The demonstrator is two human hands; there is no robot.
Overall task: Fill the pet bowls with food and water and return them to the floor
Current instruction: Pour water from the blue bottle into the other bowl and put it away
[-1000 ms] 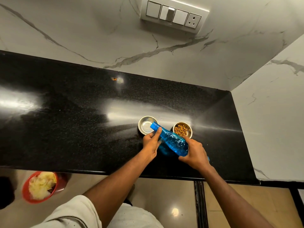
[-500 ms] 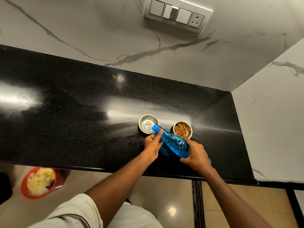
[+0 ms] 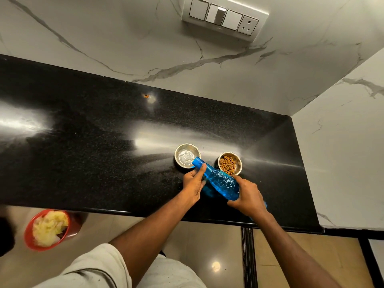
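Observation:
Two small steel bowls stand side by side on the black countertop [image 3: 83, 142]. The left bowl [image 3: 187, 157] has water in it; the right bowl [image 3: 229, 163] holds brown kibble. A blue plastic bottle [image 3: 220, 182] is tilted with its mouth over the left bowl's rim. My left hand [image 3: 193, 185] grips the bottle near its neck. My right hand [image 3: 247, 196] holds its base. A blue cap shows behind my right wrist, mostly hidden.
A red bowl [image 3: 31, 233] with yellowish scraps sits on the tiled floor at lower left. White marble walls close the counter at the back and right, with a switch panel [image 3: 224, 17] above. A small orange crumb [image 3: 146, 96] lies near the back wall.
Water has gathered in the left bowl as the bottle stays tipped over it. Both hands keep their hold, almost unmoved.

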